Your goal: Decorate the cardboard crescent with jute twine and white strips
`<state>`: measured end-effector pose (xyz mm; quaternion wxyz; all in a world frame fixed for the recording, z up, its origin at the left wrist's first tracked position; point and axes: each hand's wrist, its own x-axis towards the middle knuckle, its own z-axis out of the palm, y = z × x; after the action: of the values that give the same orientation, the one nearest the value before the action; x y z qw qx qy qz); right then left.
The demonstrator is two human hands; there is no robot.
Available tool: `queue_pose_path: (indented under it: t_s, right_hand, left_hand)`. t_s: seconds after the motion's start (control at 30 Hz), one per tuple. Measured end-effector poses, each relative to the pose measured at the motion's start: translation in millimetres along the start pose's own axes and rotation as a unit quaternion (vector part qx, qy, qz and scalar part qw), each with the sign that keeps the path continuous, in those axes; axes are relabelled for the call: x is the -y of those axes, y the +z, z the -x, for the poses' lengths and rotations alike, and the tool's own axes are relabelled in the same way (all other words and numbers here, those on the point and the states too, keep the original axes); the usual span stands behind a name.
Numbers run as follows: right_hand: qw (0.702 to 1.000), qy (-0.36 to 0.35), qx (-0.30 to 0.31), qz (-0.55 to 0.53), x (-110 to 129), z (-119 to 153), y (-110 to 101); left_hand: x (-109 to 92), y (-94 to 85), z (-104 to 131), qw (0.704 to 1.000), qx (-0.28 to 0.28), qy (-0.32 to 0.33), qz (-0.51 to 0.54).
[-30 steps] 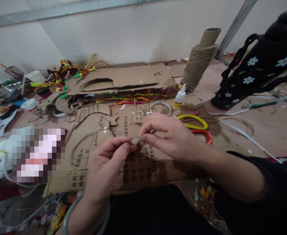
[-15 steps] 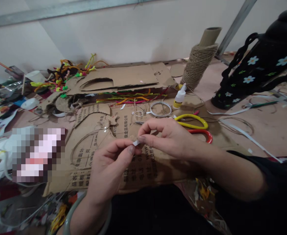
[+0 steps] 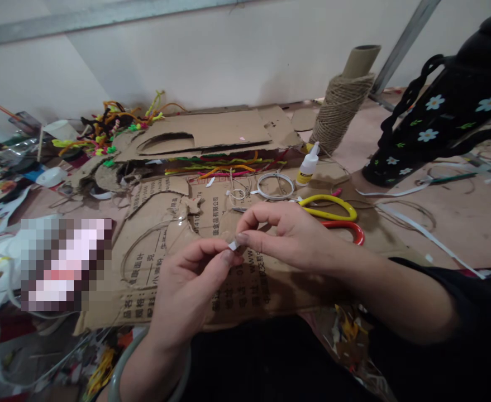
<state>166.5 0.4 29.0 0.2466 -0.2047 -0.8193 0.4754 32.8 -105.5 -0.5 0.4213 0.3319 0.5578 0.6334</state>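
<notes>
Between left hand (image 3: 189, 285) and right hand (image 3: 291, 234): small white piece (image 3: 233, 245).
Both pinch it; scissors (image 3: 349, 210) just beyond the right.

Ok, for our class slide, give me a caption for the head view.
Left hand and right hand pinch a small white piece over printed cardboard, near yellow-and-red scissors.

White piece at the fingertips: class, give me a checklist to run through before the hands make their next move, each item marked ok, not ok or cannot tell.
1. White piece pinched between left hand and right hand: ok.
2. Cardboard free of tools: not ok; scissors lie on it.
3. Scissors apart from right hand: cannot tell; it hides their middle.
4. Twine roll away from both hands: ok.
</notes>
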Motion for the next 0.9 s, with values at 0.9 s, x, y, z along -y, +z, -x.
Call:
queue_pose_path:
  t_s: [0.9]
  right_hand:
    - [1.0,-0.009,0.012,0.02,0.3,1.0,-0.8]
  left_hand:
    - [1.2,-4.5,1.3,0.999,0.003,-0.004,-0.043]
